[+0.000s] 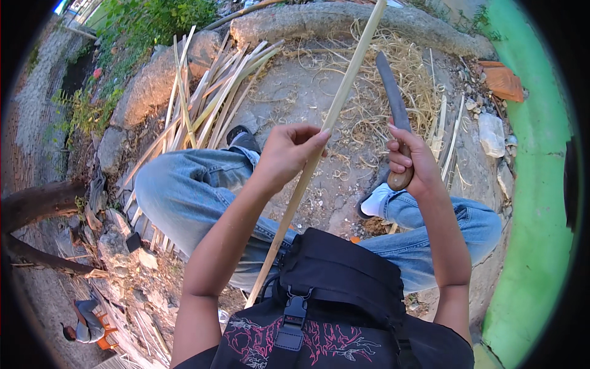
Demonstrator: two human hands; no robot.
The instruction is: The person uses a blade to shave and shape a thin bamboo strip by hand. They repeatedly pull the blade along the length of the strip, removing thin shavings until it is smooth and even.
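Note:
My left hand (292,154) pinches a long, pale bamboo strip (344,92) between thumb and fingers. The strip slants from my lap up past the top of the view. In my right hand (416,158) is a knife (396,92), gripped by its rounded wooden handle, with its dark blade pointing up and away from me. The blade stands to the right of the strip, apart from it. Curly bamboo shavings (399,80) lie heaped on the ground beyond the knife.
A pile of split bamboo strips (209,92) lies beyond my left knee. Stones and a low concrete curb (319,21) border the ground. At right stand a green wall (534,184), an orange bag (503,81) and a white plastic bag (491,134). Another person (86,323) sits far left.

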